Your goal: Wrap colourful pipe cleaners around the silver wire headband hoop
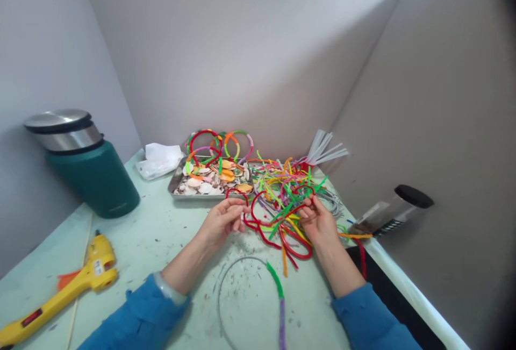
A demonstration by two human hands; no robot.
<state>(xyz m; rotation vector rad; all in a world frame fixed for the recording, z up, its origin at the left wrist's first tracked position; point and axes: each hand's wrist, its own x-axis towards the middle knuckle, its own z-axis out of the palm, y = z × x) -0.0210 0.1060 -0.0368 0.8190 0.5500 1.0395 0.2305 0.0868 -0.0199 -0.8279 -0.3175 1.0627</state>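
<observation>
My left hand (pixel 226 219) is closed, thumb against fingertips, on a red pipe cleaner (pixel 262 224) that bends in loops between my two hands. My right hand (pixel 320 222), fingers curled and closed, has the red fuzzy stem near its fingertips. Under and behind them lies a tangled pile of pipe cleaners (pixel 278 180) in many colours. Closer to me, a thin grey wire hoop (pixel 220 296) rests on the table, its right side wrapped in green (pixel 275 280) and purple (pixel 282 320). The hoop's near end runs out of view.
A metal tray (pixel 193 197) of shells stands at the back, with several colourful wrapped hoops (pixel 205 148) above it. At left are a teal bottle (pixel 92 178), a yellow glue gun (pixel 80 280) and white tissue (pixel 161 156). A clear container (pixel 393 213) leans at right.
</observation>
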